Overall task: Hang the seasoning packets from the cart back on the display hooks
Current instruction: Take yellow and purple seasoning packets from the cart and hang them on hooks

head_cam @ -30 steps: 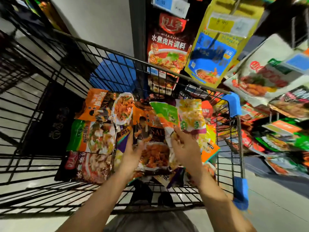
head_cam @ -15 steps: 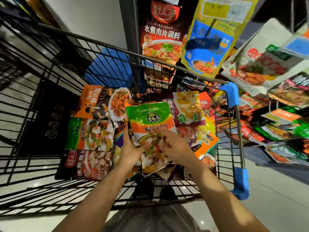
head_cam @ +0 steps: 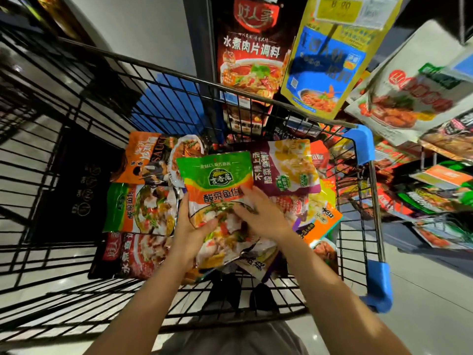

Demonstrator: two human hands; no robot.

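Bright, fisheye-warped (right edge blurred).

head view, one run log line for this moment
stage: pickup | hands: left hand and right hand hold green-top packet | location: over cart | hung: not yet

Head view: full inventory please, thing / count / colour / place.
cart: 1, black wire, blue corners, centre
held packet: 1, green and orange, above the pile
packets in cart: several, exact count unclear, mixed colours, on cart floor
red hanging packet: 1, red, display top centre
yellow hanging packet: 1, yellow and blue, display top right
other display packets: many, blurred, right
left hand: on held packet
right hand: on held packet
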